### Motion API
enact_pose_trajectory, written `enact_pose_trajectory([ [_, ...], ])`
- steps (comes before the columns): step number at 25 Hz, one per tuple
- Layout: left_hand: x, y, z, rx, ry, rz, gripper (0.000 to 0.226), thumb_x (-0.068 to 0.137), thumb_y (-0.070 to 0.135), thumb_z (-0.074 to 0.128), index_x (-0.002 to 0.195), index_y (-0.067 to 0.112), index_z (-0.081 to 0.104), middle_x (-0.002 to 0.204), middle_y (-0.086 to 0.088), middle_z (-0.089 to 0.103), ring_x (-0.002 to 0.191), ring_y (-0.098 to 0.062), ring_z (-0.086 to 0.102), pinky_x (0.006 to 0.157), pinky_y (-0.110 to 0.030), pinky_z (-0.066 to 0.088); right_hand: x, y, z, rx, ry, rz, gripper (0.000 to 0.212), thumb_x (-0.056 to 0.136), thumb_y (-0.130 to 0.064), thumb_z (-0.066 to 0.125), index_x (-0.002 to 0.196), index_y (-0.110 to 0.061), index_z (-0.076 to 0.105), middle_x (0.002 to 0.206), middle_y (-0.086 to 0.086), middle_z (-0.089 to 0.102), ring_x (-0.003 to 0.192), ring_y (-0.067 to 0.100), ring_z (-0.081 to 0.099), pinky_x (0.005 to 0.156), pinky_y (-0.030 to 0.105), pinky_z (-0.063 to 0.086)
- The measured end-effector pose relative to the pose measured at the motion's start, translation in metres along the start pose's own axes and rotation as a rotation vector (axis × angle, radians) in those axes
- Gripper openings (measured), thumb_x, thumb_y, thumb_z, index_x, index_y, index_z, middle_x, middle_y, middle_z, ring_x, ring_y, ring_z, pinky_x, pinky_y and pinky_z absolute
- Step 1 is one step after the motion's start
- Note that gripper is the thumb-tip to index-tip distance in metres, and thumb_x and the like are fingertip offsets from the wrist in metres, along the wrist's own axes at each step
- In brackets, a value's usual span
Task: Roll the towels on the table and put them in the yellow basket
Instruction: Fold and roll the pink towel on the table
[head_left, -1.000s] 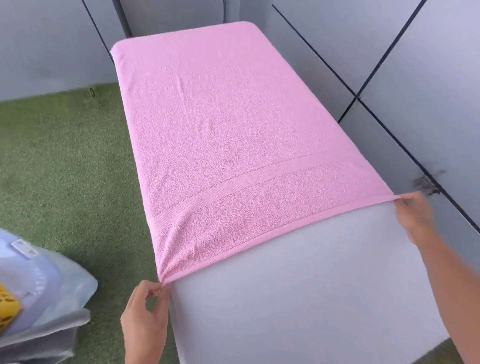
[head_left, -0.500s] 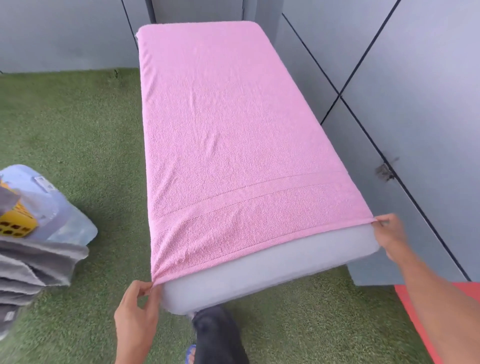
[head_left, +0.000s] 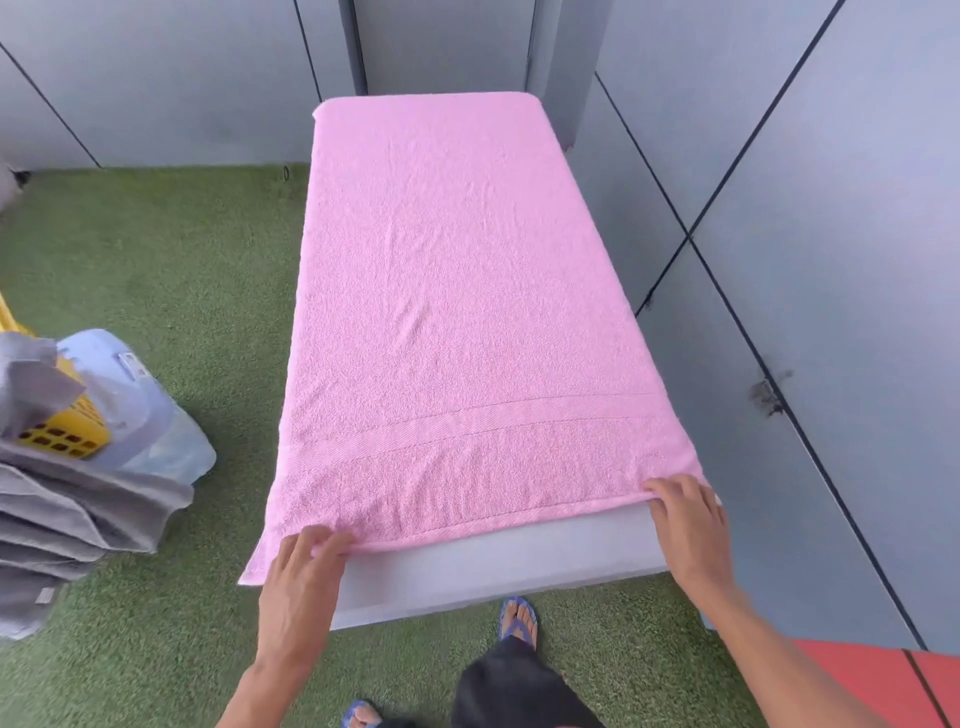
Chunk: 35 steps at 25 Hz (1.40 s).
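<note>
A pink towel lies spread flat along the white table and covers all of it except a near strip. My left hand is at the towel's near left corner, its fingers curled over the hem. My right hand is at the near right corner, with its fingers on top of the hem and its thumb hidden. The yellow basket stands on the floor at the left, mostly hidden by grey cloth and a pale blue bag.
Grey towels hang stacked over the basket's side, next to the pale blue plastic bag. Green artificial turf covers the floor. Grey wall panels run close along the table's right side. My sandalled foot is under the table's near end.
Both hands moved from pinching the towel's overhanging corners to lying on its near hem on the tabletop. The towel's near edge now lies on the table. My view has pulled back.
</note>
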<state>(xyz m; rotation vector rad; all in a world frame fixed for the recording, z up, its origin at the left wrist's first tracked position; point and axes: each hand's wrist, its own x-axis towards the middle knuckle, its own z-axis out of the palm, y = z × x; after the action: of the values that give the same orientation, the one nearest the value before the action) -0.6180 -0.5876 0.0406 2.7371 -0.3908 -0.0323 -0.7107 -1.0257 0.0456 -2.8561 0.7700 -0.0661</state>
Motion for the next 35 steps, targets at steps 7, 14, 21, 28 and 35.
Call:
enact_pose_trajectory([
  [7, -0.028, 0.005, -0.003, -0.058, -0.001, -0.104, 0.021, 0.081, 0.008, 0.072, 0.095, 0.023, 0.068, 0.089, 0.014, 0.059, 0.085, -0.015, 0.054, 0.057, -0.03, 0.047, -0.013, 0.03, -0.007, 0.093, -0.09, -0.108, 0.019, 0.09, -0.018, 0.06, 0.106, -0.027, 0.066, 0.107, -0.012, 0.057, 0.104, 0.015, 0.05, 0.09, 0.033, 0.039],
  [14, -0.027, -0.025, -0.016, -0.098, -0.091, 0.005, 0.033, 0.077, 0.001, 0.072, 0.101, 0.023, 0.067, 0.093, 0.017, 0.055, 0.086, -0.005, 0.051, 0.062, -0.027, 0.051, -0.007, 0.038, -0.017, 0.247, -0.133, -0.127, 0.023, 0.089, -0.002, 0.059, 0.103, -0.018, 0.068, 0.104, -0.011, 0.055, 0.105, 0.01, 0.045, 0.089, 0.031, 0.04],
  [21, -0.01, -0.052, -0.026, -0.24, -0.204, -0.091, 0.015, 0.088, 0.01, 0.065, 0.097, 0.021, 0.07, 0.09, 0.013, 0.064, 0.08, -0.009, 0.063, 0.07, -0.032, 0.052, -0.007, 0.063, -0.027, 0.126, -0.186, -0.184, 0.023, 0.086, -0.005, 0.065, 0.107, -0.013, 0.066, 0.103, -0.012, 0.054, 0.102, 0.02, 0.052, 0.083, 0.033, 0.042],
  [28, -0.006, -0.057, -0.035, -0.245, -0.373, -0.181, 0.015, 0.09, 0.013, 0.063, 0.088, 0.028, 0.065, 0.088, 0.011, 0.067, 0.079, -0.004, 0.062, 0.07, -0.023, 0.051, 0.014, 0.073, -0.039, 0.144, -0.387, -0.207, 0.026, 0.088, -0.007, 0.065, 0.077, -0.03, 0.06, 0.075, -0.013, 0.062, 0.074, 0.012, 0.056, 0.068, 0.03, 0.043],
  [35, 0.01, -0.038, -0.044, -0.042, -0.224, -0.244, 0.021, 0.08, 0.024, 0.074, 0.071, 0.028, 0.056, 0.07, 0.009, 0.059, 0.066, -0.014, 0.056, 0.055, -0.031, 0.048, 0.049, 0.062, -0.046, 0.214, -0.475, 0.055, 0.018, 0.072, -0.015, 0.081, 0.068, -0.026, 0.067, 0.067, -0.009, 0.065, 0.07, 0.009, 0.062, 0.06, 0.026, 0.04],
])
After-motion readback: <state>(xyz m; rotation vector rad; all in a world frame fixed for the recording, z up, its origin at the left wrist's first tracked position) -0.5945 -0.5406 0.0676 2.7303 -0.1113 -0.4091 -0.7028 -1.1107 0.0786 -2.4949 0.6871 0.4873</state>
